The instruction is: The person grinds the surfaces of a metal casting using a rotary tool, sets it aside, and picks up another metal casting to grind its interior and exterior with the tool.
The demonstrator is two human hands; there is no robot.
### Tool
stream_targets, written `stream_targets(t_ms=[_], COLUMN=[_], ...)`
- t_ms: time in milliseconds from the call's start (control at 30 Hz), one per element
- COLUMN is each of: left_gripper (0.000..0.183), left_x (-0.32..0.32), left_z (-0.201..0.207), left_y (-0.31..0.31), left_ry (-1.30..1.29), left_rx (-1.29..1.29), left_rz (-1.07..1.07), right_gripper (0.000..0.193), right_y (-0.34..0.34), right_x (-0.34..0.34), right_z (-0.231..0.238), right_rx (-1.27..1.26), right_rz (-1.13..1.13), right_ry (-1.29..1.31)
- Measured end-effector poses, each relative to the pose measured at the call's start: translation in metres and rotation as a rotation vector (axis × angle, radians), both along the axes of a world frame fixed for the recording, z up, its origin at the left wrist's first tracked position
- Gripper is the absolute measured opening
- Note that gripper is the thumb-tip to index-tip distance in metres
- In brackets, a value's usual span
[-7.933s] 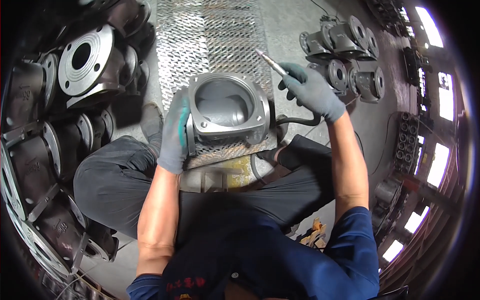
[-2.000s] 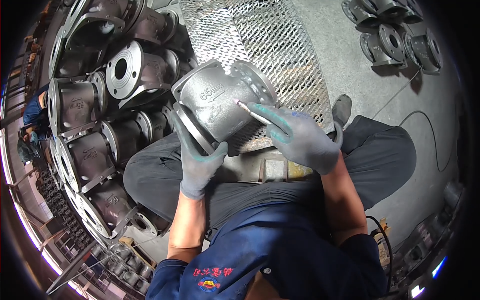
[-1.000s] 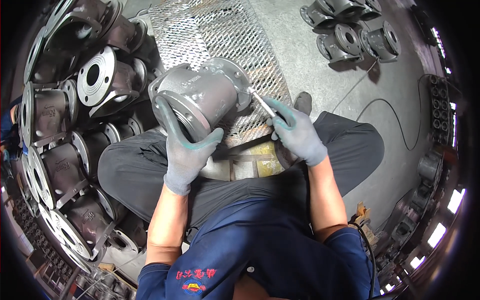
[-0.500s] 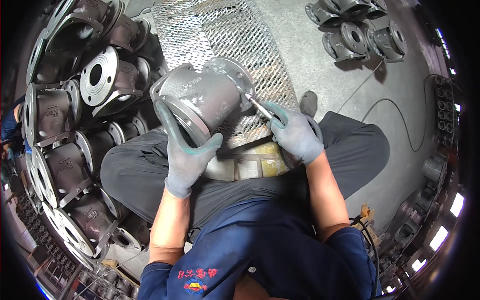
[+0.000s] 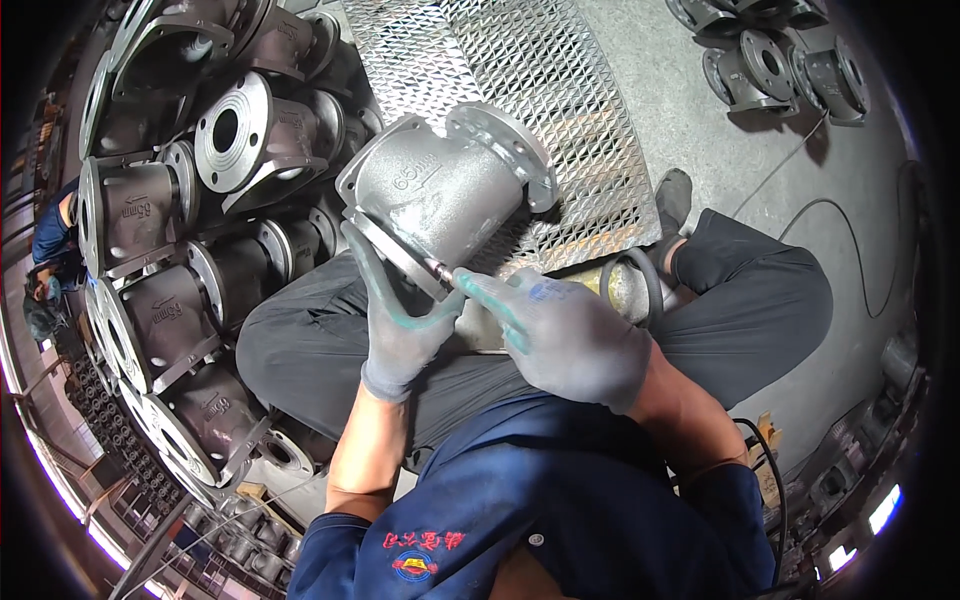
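A grey cast-metal valve body point(image 5: 440, 185) with round flanges lies tilted in front of me, over a mesh sheet. My left hand point(image 5: 405, 335), in a grey-green glove, is closed around its near flange, the thumb and fingers on either side of the rim. In my gloved right hand point(image 5: 570, 335) is a slim pen-shaped tool point(image 5: 441, 270), mostly hidden by the fingers. Its metal tip is at the near flange, close to my left fingers. A dark hose point(image 5: 652, 285) loops beside my right wrist.
Similar valve bodies point(image 5: 140, 215) are stacked high on my left. More stand on the floor at the far right, one valve body point(image 5: 752, 75) among them. The expanded-metal mesh point(image 5: 590, 130) lies ahead. A thin cable point(image 5: 850, 225) curves over the floor. Another person point(image 5: 55, 235) is at the far left.
My right hand has moved left and nearer, taking the tool from the far-right flange to the near flange. My left hand keeps its hold. The whole view has shifted slightly.
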State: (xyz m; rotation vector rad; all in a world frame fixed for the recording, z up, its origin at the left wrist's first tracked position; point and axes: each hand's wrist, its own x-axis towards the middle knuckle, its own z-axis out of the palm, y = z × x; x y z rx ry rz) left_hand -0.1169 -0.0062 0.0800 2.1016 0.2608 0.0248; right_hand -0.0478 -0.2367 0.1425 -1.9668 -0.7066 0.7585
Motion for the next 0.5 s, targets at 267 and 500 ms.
stream_targets(t_ms=[267,500], left_gripper=[0.141,0.148], left_x=[-0.007,-0.016], left_z=[-0.008,-0.017], left_y=[-0.006,-0.009], left_ry=[-0.089,-0.196], left_rx=[-0.001,0.065], left_rz=[-0.044,-0.048], right_gripper=[0.052,0.035], right_y=[0.044,0.051], right_x=[-0.006,0.004], right_z=[0.016,0.003], right_rx=[-0.357,-0.088], right_rz=[0.001,-0.003], right_ry=[-0.210,-0.491])
